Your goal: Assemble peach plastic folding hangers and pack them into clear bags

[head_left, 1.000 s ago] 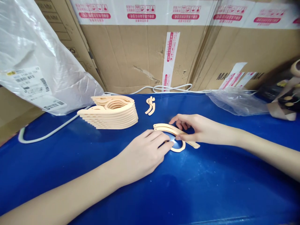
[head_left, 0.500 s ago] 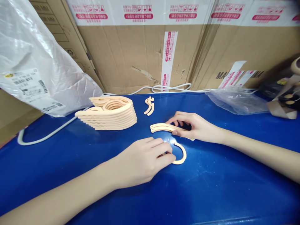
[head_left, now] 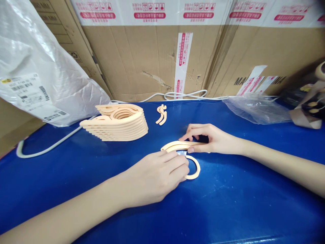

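Two curved strips point(head_left: 175, 145) were pinched in the nearly closed right hand point(head_left: 215, 140), with ends showing at nine o'clock. One round hook point(head_left: 198, 169) was touched by the curled left hand point(head_left: 159, 174), at its three o'clock; whether it was gripped could not be told. One stack point(head_left: 119, 131) was seen at eleven.

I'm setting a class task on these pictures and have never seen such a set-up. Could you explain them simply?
There is no machine: these are one person's bare hands. Every picture comes from one head-worn camera looking forward and down. The right hand holds long, curved, beige strips between its fingers. The left hand partly covers a beige, hook-like curved piece; its grip is hidden. Also on the shiny blue surface are a neat stack of beige, curved frames and, to its right, several small, beige, curved pieces. Behind stand brown cardboard boxes.
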Motion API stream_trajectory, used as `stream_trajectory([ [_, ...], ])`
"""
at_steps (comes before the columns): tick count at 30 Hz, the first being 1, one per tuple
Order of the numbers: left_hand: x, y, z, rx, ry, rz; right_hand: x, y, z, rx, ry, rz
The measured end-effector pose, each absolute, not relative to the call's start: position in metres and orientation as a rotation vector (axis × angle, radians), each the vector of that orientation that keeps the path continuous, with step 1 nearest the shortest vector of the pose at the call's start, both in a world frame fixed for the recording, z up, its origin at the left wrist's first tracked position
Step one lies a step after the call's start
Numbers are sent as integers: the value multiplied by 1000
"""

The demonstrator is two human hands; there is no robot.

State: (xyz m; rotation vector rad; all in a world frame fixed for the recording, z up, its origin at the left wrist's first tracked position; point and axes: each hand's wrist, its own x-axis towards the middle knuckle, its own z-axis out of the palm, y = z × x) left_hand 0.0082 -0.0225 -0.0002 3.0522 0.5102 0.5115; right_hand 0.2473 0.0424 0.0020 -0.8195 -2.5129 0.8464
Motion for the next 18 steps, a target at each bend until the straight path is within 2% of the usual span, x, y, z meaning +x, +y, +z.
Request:
stream_trajectory([
  [13, 6, -23, 5, 3169, 542, 776, 248, 42, -1, -831, -2488, 848],
  [18, 3, -22, 5, 2743, 740, 1097, 245, 33, 3, -828, -2560, 823],
])
